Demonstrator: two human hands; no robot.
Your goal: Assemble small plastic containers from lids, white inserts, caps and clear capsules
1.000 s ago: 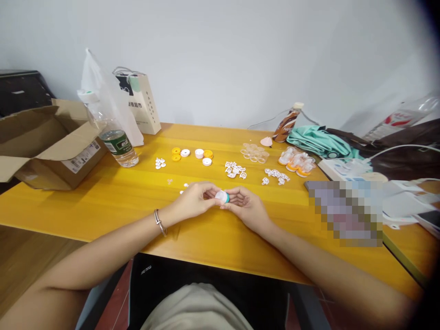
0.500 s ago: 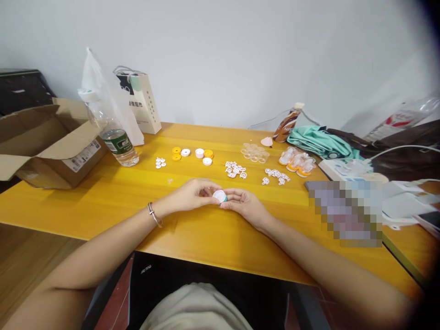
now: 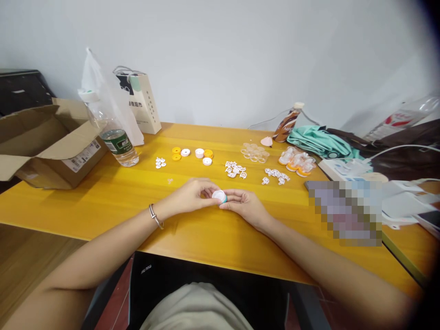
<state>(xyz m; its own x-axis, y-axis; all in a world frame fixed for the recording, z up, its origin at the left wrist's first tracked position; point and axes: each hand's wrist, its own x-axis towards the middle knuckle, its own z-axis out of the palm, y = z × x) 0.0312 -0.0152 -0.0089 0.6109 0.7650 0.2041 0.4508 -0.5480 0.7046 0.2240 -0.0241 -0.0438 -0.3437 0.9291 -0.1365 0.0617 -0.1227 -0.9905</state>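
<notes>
White-and-teal round piece (image 3: 219, 196) held between left hand (image 3: 194, 196) and right hand (image 3: 249, 208)

The person's left hand pinches the piece from its left side; the right hand's thumb and fingers hold its teal edge. It is over the near half of the wooden table (image 3: 192, 240). Beyond lie orange and white discs (image 3: 200, 152), white openwork parts (image 3: 233, 174) and clear rounds (image 3: 255, 158).

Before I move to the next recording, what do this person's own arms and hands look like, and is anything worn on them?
The left hand is ungloved, with a slim silver-coloured bracelet around its wrist. The right hand is ungloved too, with no bracelet or watch showing. No sleeve covers either forearm in view. Fingernail details are too small to tell.
</notes>
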